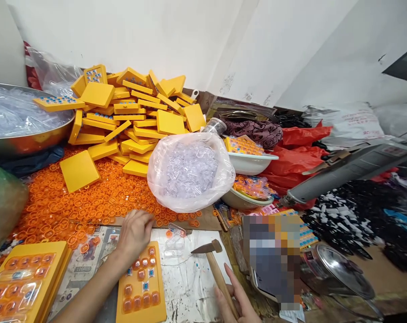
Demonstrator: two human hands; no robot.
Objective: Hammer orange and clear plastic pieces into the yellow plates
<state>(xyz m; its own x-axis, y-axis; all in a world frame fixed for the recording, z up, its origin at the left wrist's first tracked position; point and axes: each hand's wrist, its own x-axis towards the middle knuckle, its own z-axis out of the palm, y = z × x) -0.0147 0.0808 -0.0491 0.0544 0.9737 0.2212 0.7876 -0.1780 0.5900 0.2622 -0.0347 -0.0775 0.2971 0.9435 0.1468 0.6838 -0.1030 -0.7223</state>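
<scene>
My left hand [135, 233] reaches forward with fingers curled down onto the loose orange rings [89, 202] at the edge of the board; what its fingertips hold is hidden. Just below it lies a yellow tray [142, 287] with orange buttons set in its holes. My right hand [235, 300] is wrapped round the wooden handle of a small hammer [214, 264], whose metal head hovers over the white work board [190, 278]. A few clear plastic pieces [174, 240] lie between the hands.
A heap of yellow trays [129, 116] stands at the back. A clear bag of transparent parts [190, 172] sits centre. A metal basin [24, 121] is far left, white bowls [250, 163] and red bags right, a filled yellow tray [24, 280] bottom left, a metal lid [338, 269] bottom right.
</scene>
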